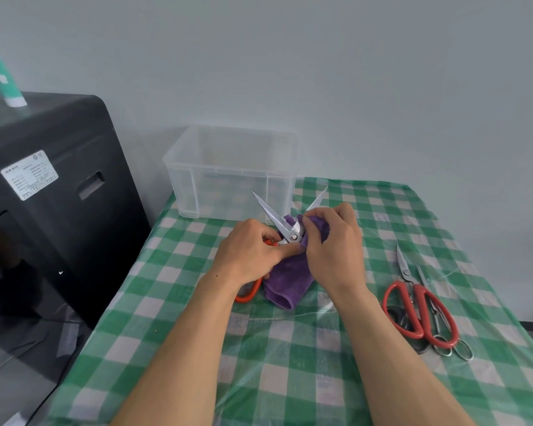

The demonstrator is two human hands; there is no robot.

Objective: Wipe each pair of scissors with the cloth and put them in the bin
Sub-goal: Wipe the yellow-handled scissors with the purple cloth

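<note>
Head view, only cam.

- L side: left hand (253, 250) curled round handles of orange-handled scissors (273, 215). One orange loop sticks out below the wrist; rest of the handles hidden by the hand.
- Blades spread wide in a V, tips pointing away from the person, in front of the bin's near wall.
- R side: right hand (333, 241) pinches purple cloth (290, 278) over the R blade just above the pivot. Fingers bunched on the fabric, covering most of that blade. Cloth tail hangs down to the table cover (290, 364), green/white check with a clear film on top.
- Bin (231, 170): clear plastic, at far L corner of the table, against the wall (351, 72).
- R of the arms, well apart: red-handled pair (419, 305) lying on top of other scissors, dark and bare-metal loops underneath. Prob. three pairs in all; overlap makes the count unsure.
- L of table: black cabinet (59, 195) w/ white label; white-green tube (3, 75) on top.
</note>
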